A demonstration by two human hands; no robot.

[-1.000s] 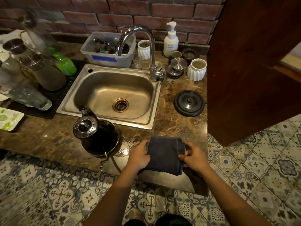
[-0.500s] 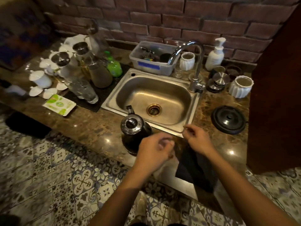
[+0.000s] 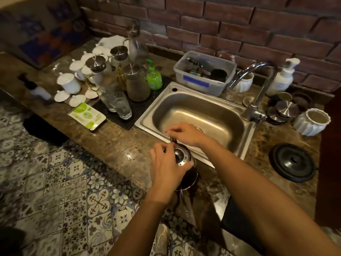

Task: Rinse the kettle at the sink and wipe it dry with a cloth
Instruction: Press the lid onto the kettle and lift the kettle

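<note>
The dark kettle with a shiny lid stands on the stone counter just in front of the sink. My left hand wraps over its lid and near side. My right hand reaches across and pinches the metal fitting at the kettle's far edge, above the sink's front rim. The dark cloth lies over the counter's front edge to the right, untouched and partly hidden under my right forearm. No water runs from the tap.
A round black lid or base lies on the counter at right, beside white ribbed cups and steel lids. Left of the sink, a mat holds glass carafes, tumblers and a green soap bottle. A plastic tub stands behind the sink.
Both hands let go of the cloth, which now hangs over the counter edge. They moved left onto the kettle. The view swung left.
</note>
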